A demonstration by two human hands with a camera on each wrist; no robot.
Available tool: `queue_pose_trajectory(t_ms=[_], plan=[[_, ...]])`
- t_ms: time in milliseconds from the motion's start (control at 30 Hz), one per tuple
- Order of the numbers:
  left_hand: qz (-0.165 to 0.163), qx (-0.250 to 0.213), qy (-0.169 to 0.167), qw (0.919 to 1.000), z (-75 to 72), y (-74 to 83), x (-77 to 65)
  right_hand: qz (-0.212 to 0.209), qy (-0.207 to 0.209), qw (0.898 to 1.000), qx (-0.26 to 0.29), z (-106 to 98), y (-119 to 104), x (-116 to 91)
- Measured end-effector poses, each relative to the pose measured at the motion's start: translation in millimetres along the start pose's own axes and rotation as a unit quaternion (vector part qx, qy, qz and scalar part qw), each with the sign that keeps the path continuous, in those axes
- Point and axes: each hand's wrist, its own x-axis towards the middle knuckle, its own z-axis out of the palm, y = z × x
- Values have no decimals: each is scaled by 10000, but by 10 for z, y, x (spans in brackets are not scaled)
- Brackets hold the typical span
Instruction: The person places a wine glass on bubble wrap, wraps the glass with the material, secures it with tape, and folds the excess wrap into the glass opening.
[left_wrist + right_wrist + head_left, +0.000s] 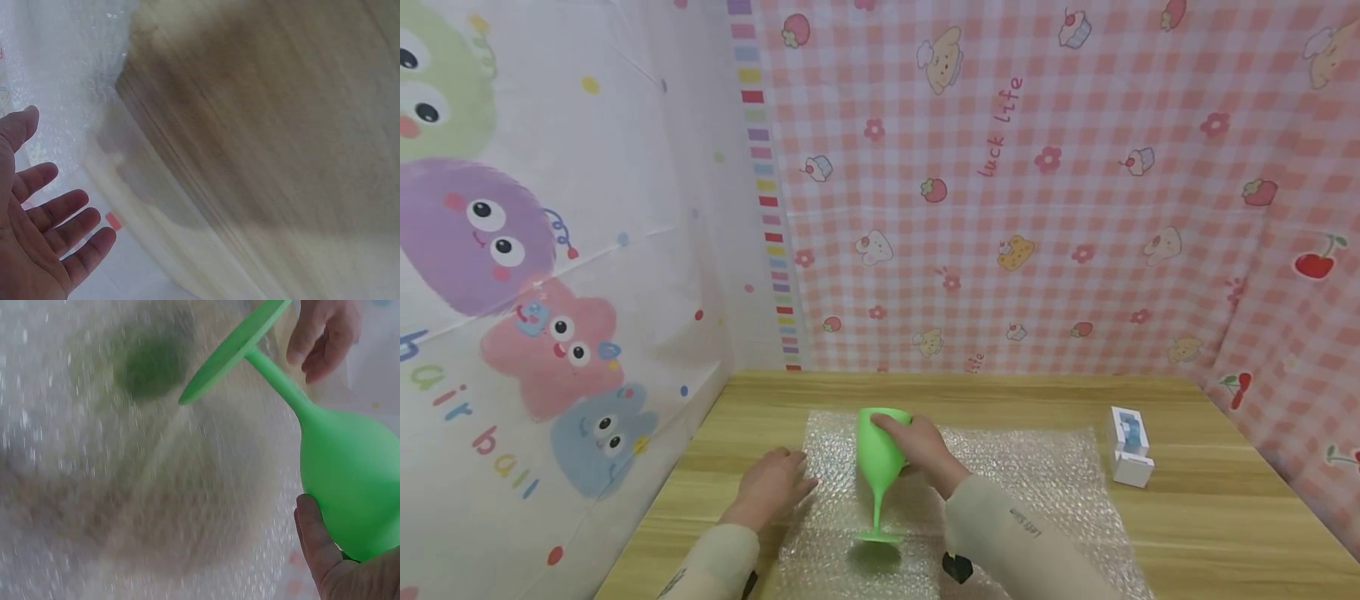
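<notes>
green and smooth, the cup (pixel 880 454) is held over the bubble wrap (pixel 1037 467), bowl up and foot down. the right hand (pixel 925 450) grasps it by the bowl, thumb near the rim, its other fingers mostly hidden behind. the left hand (pixel 773 483) is free of any load, fingers loose and spread by the wrap's left edge; whether the tips touch the sheet i cannot tell. in the right wrist view a gap shows between the foot and the green patch (pixel 150 369) on the wrap, so the cup looks lifted off it.

to handle it well, i would use a light grip, since the bowl looks like thin plastic and may flex, and guard the slim stem from sideways knocks. any lowering should be slow, foot flat to the sheet; bubbles may make a wobbly seat, so fingers at the stem could help. the left hand seems well placed to press the sheet's border flat.

the wrap's far edge stops short of the table's (pixel 1217 492) back edge, where pink checked cloth (pixel 970 225) hangs. its near edge is out of view. its right edge runs just beside the white tape holder (pixel 1132 472), probably the first thing a wide swing would bump. bare wood shows left of the left hand and right of the tape holder.
</notes>
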Motion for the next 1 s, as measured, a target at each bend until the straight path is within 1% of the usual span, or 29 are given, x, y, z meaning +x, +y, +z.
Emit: queue_pose_trajectory(t_ms=[167,333,467,533,600,667,867,1000], plan=[[-33,-20,-37,10000,24,-61,-40,44,-367,9991,203,138,29,-81],[-159,-34,-139,9998,27,-103,-55,85,-502,9985,225,249,46,-132],[-371,-182,-132,9991,38,-134,-67,124,-473,9988,-32,322,73,-155],[-453,-262,-88,9986,47,-152,-80,175,-466,9984,-263,352,84,-168],[-529,-291,-101,9981,54,-168,-92,230,-440,9976,-481,384,96,-184],[-566,-318,-108,9978,56,-182,-106,290,-495,9967,-573,413,105,-198],[-567,-339,-83,9978,67,-220,-125,418,-622,9968,-266,504,143,-235],[-585,-397,-77,9975,67,-219,-142,471,-691,9963,-191,550,167,-264]])
